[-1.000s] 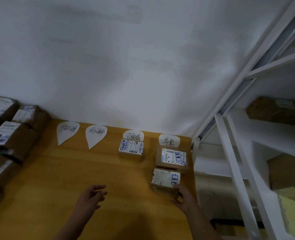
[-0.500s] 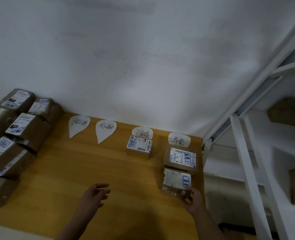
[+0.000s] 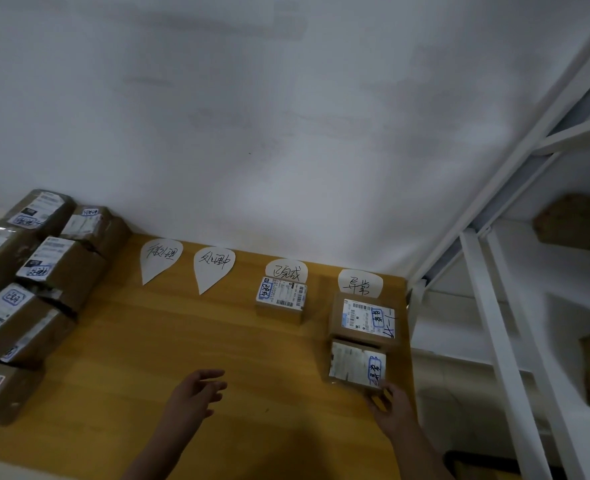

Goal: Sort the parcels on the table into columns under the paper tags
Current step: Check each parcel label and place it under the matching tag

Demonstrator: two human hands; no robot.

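Several white paper tags lie along the far edge of the wooden table (image 3: 217,341), from the leftmost tag (image 3: 160,256) to the rightmost tag (image 3: 360,282). One small parcel (image 3: 281,297) sits under the third tag (image 3: 286,270). Two parcels stand in a column under the rightmost tag: a larger box (image 3: 364,318) and a smaller parcel (image 3: 356,363) in front of it. My right hand (image 3: 392,408) touches the near corner of that smaller parcel with its fingertips. My left hand (image 3: 193,393) hovers above the table's middle, fingers apart, holding nothing.
Several brown parcels with white labels are piled at the table's left end (image 3: 37,271). A white metal shelving rack (image 3: 494,306) with cardboard boxes stands right of the table. A white wall runs behind the tags.
The view has shifted left, showing more of the parcel pile. My right hand stays at the near corner of the smaller parcel; my left hand has barely moved.
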